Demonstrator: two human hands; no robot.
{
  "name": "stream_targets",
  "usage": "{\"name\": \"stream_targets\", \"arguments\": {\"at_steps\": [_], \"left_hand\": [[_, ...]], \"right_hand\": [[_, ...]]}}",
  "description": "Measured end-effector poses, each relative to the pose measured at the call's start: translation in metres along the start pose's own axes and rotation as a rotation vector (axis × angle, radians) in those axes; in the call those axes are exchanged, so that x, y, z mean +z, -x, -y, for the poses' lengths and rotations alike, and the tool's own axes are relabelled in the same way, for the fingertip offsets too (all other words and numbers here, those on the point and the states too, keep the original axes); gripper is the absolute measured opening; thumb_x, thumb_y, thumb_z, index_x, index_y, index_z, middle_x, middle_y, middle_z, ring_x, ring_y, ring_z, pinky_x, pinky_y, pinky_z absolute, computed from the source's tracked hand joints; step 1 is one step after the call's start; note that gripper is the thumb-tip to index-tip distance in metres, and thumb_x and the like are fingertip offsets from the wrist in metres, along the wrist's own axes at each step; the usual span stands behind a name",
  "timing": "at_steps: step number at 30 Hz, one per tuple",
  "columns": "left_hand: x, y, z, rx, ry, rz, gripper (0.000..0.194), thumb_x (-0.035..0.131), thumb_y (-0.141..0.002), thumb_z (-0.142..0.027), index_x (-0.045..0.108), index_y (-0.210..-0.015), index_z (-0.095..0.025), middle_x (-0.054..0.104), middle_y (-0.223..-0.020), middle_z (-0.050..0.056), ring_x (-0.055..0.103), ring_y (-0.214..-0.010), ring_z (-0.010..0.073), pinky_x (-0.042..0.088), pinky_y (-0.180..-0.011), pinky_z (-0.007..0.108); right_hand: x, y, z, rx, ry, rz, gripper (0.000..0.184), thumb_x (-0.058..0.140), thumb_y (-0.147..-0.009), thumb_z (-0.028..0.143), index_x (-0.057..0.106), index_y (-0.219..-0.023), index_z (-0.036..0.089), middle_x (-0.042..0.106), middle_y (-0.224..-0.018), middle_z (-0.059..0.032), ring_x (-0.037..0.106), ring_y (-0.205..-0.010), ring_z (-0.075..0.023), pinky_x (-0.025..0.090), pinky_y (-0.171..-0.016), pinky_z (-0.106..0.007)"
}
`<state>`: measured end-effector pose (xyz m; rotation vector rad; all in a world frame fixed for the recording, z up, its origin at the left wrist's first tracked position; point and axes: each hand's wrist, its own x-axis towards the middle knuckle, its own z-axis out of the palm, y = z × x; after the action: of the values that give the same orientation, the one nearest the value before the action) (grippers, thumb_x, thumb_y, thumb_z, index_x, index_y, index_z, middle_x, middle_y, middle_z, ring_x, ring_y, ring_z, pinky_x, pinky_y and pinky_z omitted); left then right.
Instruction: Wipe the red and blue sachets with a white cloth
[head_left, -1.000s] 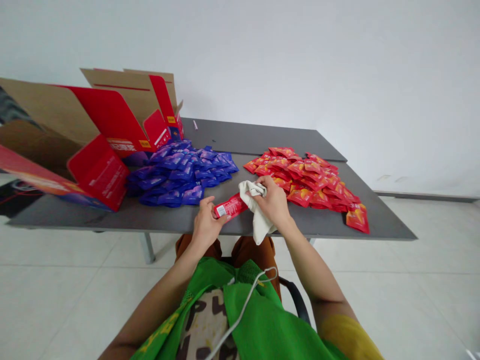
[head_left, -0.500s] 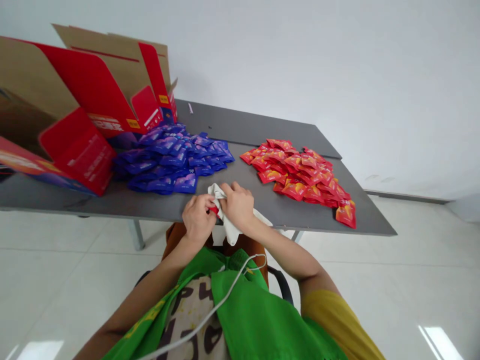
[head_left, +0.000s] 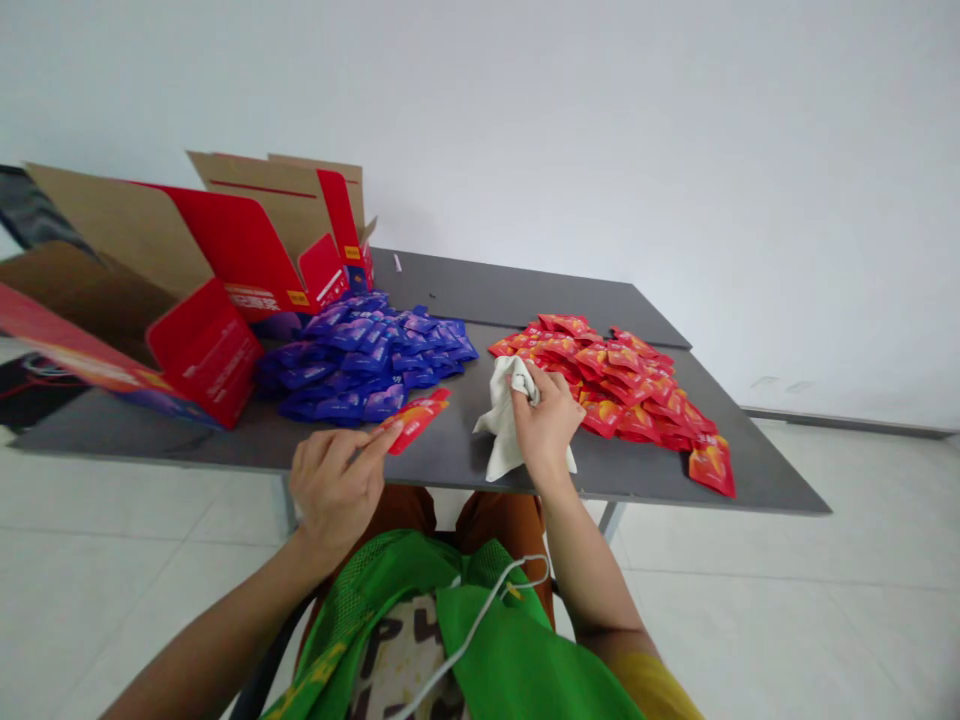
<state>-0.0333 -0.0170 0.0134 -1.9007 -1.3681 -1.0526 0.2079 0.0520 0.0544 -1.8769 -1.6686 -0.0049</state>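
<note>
Between the thumb and fingers of my left hand (head_left: 339,488) is a red sachet (head_left: 417,418), pinched by one end and held above the table's front edge. My right hand (head_left: 547,418) grips a crumpled white cloth (head_left: 504,425), which hangs down over the table close to the red pile. A heap of blue-purple sachets (head_left: 367,350) lies just beyond my left hand. To the right spreads a heap of red sachets (head_left: 622,375), partly hidden behind my right hand.
Open red cardboard boxes (head_left: 202,340) with raised brown flaps stand at the left of the dark grey table (head_left: 517,265). A small pale item (head_left: 397,263) lies near the back. A white wall rises behind. A white cord (head_left: 480,625) hangs across my green vest.
My hands have parted. The left moved left with the red sachet, now out in view; the right moved right with the white cloth. The camera view has tilted up somewhat.
</note>
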Motion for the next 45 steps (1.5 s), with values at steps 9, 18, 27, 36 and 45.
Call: {"name": "stream_targets", "arguments": {"at_steps": [9,18,27,36,45], "left_hand": [[-0.028,-0.058,-0.003,0.033,-0.038,-0.228,0.049,0.069,-0.075,-0.012,0.064,-0.120,-0.032,0.069,-0.087,0.003,0.055,-0.076,0.0190,0.044,-0.070,0.034],[0.042,-0.138,-0.027,0.197,0.062,-0.147,0.027,0.051,-0.090,-0.022,0.068,-0.111,-0.028,0.067,-0.085,0.005,0.052,-0.077,0.0183,0.041,-0.068,0.032],[0.146,-0.199,-0.119,0.423,0.369,0.005,0.032,0.033,-0.098,-0.025,0.061,-0.113,-0.022,0.064,-0.108,0.007,0.052,-0.098,0.0198,0.040,-0.081,0.034],[0.251,-0.207,-0.139,0.570,0.555,0.314,0.031,0.037,-0.096,-0.023,0.067,-0.102,-0.024,0.057,-0.127,0.008,0.049,-0.107,0.0200,0.042,-0.085,0.036],[0.254,-0.184,-0.112,0.438,0.597,0.341,0.041,0.048,-0.087,-0.032,0.059,-0.126,-0.024,0.052,-0.134,0.009,0.048,-0.111,0.0237,0.039,-0.096,0.041]], "right_hand": [[0.054,0.048,0.040,-0.197,0.212,0.405,0.085,0.062,-0.080,0.060,0.013,-0.149,0.044,0.023,-0.149,-0.0107,0.020,-0.130,-0.0404,0.013,-0.090,-0.077],[0.045,0.069,0.042,-0.310,0.126,0.298,0.065,0.053,-0.085,0.059,0.032,-0.143,0.042,0.032,-0.147,-0.0039,0.028,-0.130,-0.0340,0.018,-0.102,-0.065],[0.048,0.071,0.039,-0.290,0.117,0.261,0.051,0.052,-0.086,0.056,0.049,-0.131,0.033,0.039,-0.143,-0.0052,0.035,-0.125,-0.0334,0.018,-0.102,-0.065],[0.044,0.083,0.015,-0.216,0.112,0.235,0.053,0.057,-0.085,0.055,0.046,-0.134,0.038,0.040,-0.143,-0.0050,0.037,-0.126,-0.0340,0.018,-0.102,-0.067],[0.038,0.081,0.014,-0.202,-0.015,0.206,0.048,0.059,-0.085,0.057,0.050,-0.128,0.037,0.053,-0.129,-0.0034,0.043,-0.118,-0.0296,0.021,-0.104,-0.060]]}}
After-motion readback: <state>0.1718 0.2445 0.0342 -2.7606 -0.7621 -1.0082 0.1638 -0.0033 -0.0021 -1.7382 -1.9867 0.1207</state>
